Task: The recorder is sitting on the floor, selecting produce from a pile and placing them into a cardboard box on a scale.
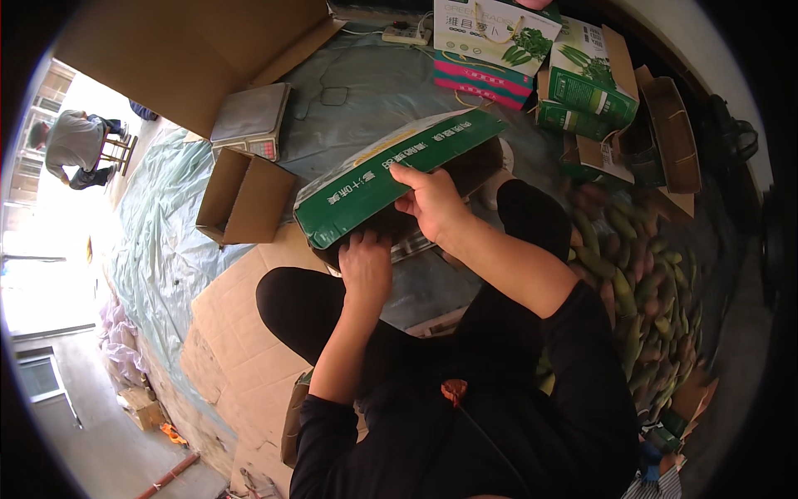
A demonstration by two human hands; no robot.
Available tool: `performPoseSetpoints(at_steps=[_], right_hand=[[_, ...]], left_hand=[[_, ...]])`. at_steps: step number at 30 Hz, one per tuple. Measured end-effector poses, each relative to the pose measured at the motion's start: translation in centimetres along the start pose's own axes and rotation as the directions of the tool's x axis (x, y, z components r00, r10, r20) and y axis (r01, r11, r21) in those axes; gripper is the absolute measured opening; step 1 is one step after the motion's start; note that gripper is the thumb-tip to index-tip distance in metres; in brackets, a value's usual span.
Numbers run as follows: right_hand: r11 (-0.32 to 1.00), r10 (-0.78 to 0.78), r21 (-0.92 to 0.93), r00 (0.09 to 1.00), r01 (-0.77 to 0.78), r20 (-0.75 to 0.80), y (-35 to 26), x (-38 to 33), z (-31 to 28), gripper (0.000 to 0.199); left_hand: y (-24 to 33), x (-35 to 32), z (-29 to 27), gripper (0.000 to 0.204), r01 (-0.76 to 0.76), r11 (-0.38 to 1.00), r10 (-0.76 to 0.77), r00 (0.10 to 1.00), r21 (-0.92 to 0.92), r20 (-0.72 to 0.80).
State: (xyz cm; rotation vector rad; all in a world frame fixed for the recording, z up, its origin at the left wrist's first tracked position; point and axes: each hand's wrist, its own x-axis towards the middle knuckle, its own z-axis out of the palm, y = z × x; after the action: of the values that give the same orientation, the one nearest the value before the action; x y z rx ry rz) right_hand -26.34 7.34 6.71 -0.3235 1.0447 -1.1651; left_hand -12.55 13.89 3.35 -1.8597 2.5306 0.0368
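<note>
A green cardboard carton (357, 200) with white lettering lies tilted across the space in front of my knees, its dark open side toward me. My right hand (434, 204) grips the carton's near edge, thumb on the green face and fingers curled under. Lower and to the left, my left hand (366, 264) has its fingers bent over the edge of the opening. Its fingertips are hidden in shadow. Whatever is inside the carton cannot be made out.
Left of the carton stand an open brown box (245, 197) and a flat scale (252, 116). Printed gift boxes (495, 41) are stacked at the far right. Many long green radishes (623, 287) are heaped at my right. A person (79, 141) sits at the far left.
</note>
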Motion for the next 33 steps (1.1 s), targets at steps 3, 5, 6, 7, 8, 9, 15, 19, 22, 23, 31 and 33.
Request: performPoseSetpoints(at_steps=[3,5,6,7,8,9,15,19,22,23,31,33], right_hand=[[0.998,-0.033,-0.055,0.997,0.036,0.066,-0.2,0.7,-0.3,0.019],[0.993,-0.041,-0.108,0.989,0.057,0.14,-0.9,1.2,-0.4,0.025],[0.969,-0.094,-0.202,0.969,0.142,0.229,-1.4,1.4,-0.2,0.029],[0.93,-0.131,-0.285,0.935,0.231,0.328,-1.6,1.8,0.1,0.034],[0.887,-0.207,-0.335,0.922,0.319,0.328,-1.3,2.6,-0.3,0.042],[0.889,-0.204,-0.334,0.923,0.314,0.326,-1.1,3.8,-1.1,0.042],[-0.474,-0.548,-0.765,0.534,0.436,0.644,-4.0,7.5,-4.1,0.055],[-0.595,-0.532,-0.706,0.471,0.384,0.704,-4.7,8.7,-4.9,0.048],[-0.591,-0.554,-0.709,0.445,0.384,0.703,-5.3,8.9,-5.9,0.042],[-0.579,-0.571,-0.713,0.427,0.395,0.701,-5.5,8.7,-6.2,0.04],[-0.442,-0.627,-0.726,0.397,0.527,0.67,-9.2,7.3,-9.4,0.041],[-0.353,-0.636,-0.758,0.454,0.549,0.625,-10.2,6.3,-10.6,0.043]], left_hand=[[-0.4,0.1,0.9,0.024,-0.046,0.999,0.046,0.998,0.011,-0.043],[-0.9,0.1,1.1,0.022,-0.052,0.999,0.052,0.993,0.003,-0.11],[-1.1,0.3,1.1,0.022,-0.05,0.999,0.047,0.991,-0.016,-0.126],[-1.5,0.4,1.1,0.022,-0.039,0.999,0.034,0.989,-0.032,-0.142],[-1.4,0.5,1.2,0.024,-0.026,0.998,0.018,0.991,-0.056,-0.133],[-1.8,0.6,1.6,0.024,-0.026,0.998,0.018,0.992,-0.055,-0.128],[-3.7,0.0,2.6,0.019,0.009,0.964,-0.03,0.997,-0.267,-0.073],[-3.6,0.0,2.2,0.016,-0.038,0.95,0.008,0.995,-0.309,-0.099],[-3.6,0.3,2.0,0.021,-0.084,0.949,0.046,0.99,-0.303,-0.131],[-3.6,0.4,1.9,0.026,-0.119,0.95,0.077,0.985,-0.289,-0.152],[-3.0,2.4,1.6,0.022,-0.187,0.945,0.142,0.974,-0.268,-0.176],[-3.2,2.7,2.1,0.022,-0.146,0.961,0.116,0.984,-0.233,-0.138]])
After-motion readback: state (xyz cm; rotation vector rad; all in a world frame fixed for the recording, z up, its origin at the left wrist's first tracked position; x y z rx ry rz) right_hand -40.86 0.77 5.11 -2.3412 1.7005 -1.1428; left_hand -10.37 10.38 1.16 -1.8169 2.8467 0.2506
